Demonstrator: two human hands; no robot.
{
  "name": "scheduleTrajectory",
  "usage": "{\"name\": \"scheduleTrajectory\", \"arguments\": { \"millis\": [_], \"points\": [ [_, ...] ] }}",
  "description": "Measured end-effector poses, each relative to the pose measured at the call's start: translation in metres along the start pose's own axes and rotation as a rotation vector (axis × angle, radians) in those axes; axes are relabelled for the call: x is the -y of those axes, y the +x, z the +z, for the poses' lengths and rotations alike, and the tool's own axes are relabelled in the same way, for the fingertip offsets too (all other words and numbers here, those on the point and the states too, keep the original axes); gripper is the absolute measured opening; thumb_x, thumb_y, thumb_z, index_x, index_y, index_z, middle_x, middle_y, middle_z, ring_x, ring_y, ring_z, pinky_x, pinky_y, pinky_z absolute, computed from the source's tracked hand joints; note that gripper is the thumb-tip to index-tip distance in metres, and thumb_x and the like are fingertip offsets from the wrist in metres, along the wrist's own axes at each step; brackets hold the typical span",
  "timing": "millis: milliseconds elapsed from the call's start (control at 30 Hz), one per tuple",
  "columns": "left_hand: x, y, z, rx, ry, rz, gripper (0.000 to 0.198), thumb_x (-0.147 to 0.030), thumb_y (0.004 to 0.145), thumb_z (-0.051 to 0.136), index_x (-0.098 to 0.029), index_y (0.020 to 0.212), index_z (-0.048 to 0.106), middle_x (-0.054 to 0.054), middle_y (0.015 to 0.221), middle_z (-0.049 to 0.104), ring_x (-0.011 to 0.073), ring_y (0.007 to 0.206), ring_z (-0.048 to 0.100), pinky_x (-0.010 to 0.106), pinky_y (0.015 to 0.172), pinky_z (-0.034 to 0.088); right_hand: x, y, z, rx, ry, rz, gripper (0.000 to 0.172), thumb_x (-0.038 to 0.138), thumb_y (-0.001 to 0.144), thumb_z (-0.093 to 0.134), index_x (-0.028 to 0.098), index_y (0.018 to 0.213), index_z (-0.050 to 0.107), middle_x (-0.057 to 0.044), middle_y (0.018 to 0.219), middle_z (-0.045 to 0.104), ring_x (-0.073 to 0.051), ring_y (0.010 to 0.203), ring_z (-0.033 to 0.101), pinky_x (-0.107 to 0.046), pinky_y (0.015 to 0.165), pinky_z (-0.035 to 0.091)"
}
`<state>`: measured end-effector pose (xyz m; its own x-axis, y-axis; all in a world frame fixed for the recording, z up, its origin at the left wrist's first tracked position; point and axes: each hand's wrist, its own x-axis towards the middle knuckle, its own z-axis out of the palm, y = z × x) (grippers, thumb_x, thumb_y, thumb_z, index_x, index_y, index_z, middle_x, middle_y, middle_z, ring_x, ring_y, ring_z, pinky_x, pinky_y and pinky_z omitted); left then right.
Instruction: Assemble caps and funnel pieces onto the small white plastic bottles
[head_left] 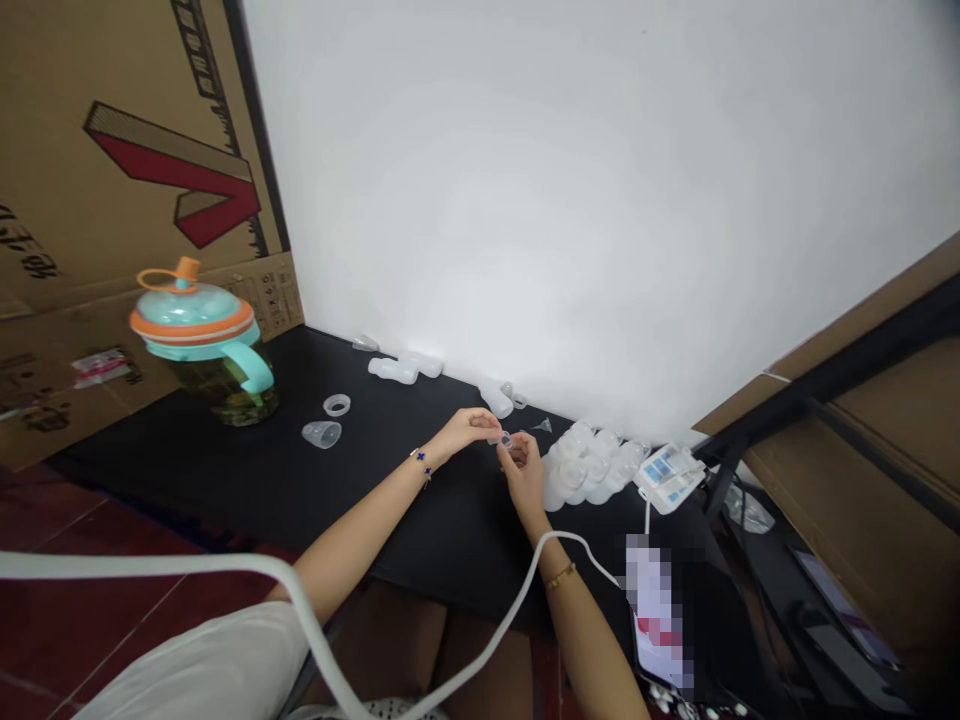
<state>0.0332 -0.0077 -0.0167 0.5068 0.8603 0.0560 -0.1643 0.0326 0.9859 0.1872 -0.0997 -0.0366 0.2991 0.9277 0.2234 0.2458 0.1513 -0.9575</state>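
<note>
Two hands join a small clear part over the black table

The left hand (469,428) and right hand (523,470) both pinch a small clear plastic piece (505,439) between fingertips, mid-table. Right of them stands a cluster of translucent bottles (589,465), seemingly finished; loose bottles (405,368), a ring (337,405) and a cup (322,434) lie apart at left, seemingly not yet worked.
</note>
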Motion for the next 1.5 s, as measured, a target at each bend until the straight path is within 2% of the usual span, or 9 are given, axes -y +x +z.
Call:
{"name": "scheduleTrajectory", "arguments": {
  "millis": [167,333,433,733,867,1000,1200,1367,1500],
  "points": [
    [0.003,0.001,-0.003,-0.049,-0.072,-0.025,0.038,-0.029,0.06,0.094,-0.014,0.085,0.07,0.004,0.078,0.074,0.0167,0.077,0.07,0.029,0.081,0.051,0.0,0.001,-0.001,0.005,0.015,0.033,0.041,0.052,0.086,0.069,0.023,0.115,0.06,-0.005,0.095,0.07,-0.02,0.081,0.067,-0.029,0.064,0.054],
    [0.004,0.001,-0.005,-0.053,-0.166,-0.097,0.059,-0.023,0.06,0.094,-0.016,0.114,0.071,0.003,0.084,0.074,0.0163,0.079,0.071,0.029,0.082,0.052,0.002,0.0,0.0,0.008,0.03,0.051,0.048,0.058,0.089,0.063,0.021,0.119,0.064,-0.007,0.096,0.07,-0.021,0.08,0.067,-0.029,0.061,0.054],
    [0.001,0.0,-0.005,-0.019,-0.196,-0.098,0.064,-0.019,0.06,0.093,-0.016,0.121,0.071,0.003,0.086,0.075,0.0159,0.08,0.071,0.029,0.082,0.053,0.003,0.0,0.0,0.012,0.01,0.046,0.05,0.061,0.09,0.06,0.02,0.118,0.067,-0.008,0.096,0.071,-0.021,0.08,0.067,-0.029,0.06,0.053],
    [0.008,0.004,-0.005,-0.044,-0.185,-0.051,0.06,-0.007,0.054,0.089,-0.013,0.11,0.069,0.006,0.085,0.076,0.0202,0.087,0.073,0.031,0.082,0.055,0.01,0.0,0.001,0.01,0.006,0.051,0.052,0.064,0.089,0.06,0.02,0.111,0.074,-0.007,0.09,0.072,-0.021,0.075,0.065,-0.029,0.059,0.052],
    [0.009,0.005,-0.004,-0.08,-0.171,-0.043,0.058,-0.004,0.051,0.088,-0.014,0.104,0.067,0.004,0.083,0.074,0.0194,0.087,0.072,0.03,0.08,0.055,0.012,0.002,0.001,0.006,0.053,0.059,0.051,0.065,0.087,0.061,0.018,0.099,0.077,-0.006,0.083,0.07,-0.019,0.069,0.062,-0.028,0.056,0.05],
    [0.006,0.003,-0.004,-0.081,-0.182,-0.04,0.056,-0.006,0.052,0.088,-0.015,0.104,0.067,0.004,0.092,0.073,0.0186,0.088,0.072,0.029,0.081,0.055,0.009,0.004,0.001,-0.002,0.1,0.086,0.051,0.068,0.081,0.065,0.018,0.086,0.076,-0.005,0.077,0.069,-0.017,0.065,0.061,-0.027,0.053,0.049],
    [0.0,0.0,-0.003,-0.074,-0.212,-0.055,0.059,-0.013,0.051,0.093,-0.015,0.105,0.07,0.011,0.113,0.073,0.0212,0.097,0.071,0.034,0.088,0.056,0.005,0.005,0.001,-0.018,0.133,0.141,0.053,0.068,0.078,0.07,0.016,0.079,0.078,-0.007,0.075,0.071,-0.018,0.064,0.063,-0.027,0.053,0.05],
    [-0.007,-0.004,-0.002,-0.069,-0.261,-0.112,0.059,-0.024,0.054,0.097,-0.015,0.106,0.07,0.012,0.114,0.074,0.0207,0.095,0.072,0.033,0.088,0.055,0.006,0.005,0.0,-0.018,0.159,0.182,0.054,0.069,0.076,0.072,0.016,0.074,0.079,-0.008,0.072,0.072,-0.018,0.064,0.064,-0.029,0.055,0.051],
    [-0.011,-0.004,-0.002,-0.054,-0.254,-0.139,0.057,-0.035,0.059,0.096,-0.016,0.106,0.07,0.011,0.109,0.075,0.0188,0.086,0.074,0.03,0.081,0.056,0.007,0.004,0.001,-0.019,0.19,0.213,0.052,0.067,0.075,0.075,0.015,0.072,0.079,-0.008,0.071,0.073,-0.018,0.063,0.064,-0.03,0.057,0.051]
  ]
}}
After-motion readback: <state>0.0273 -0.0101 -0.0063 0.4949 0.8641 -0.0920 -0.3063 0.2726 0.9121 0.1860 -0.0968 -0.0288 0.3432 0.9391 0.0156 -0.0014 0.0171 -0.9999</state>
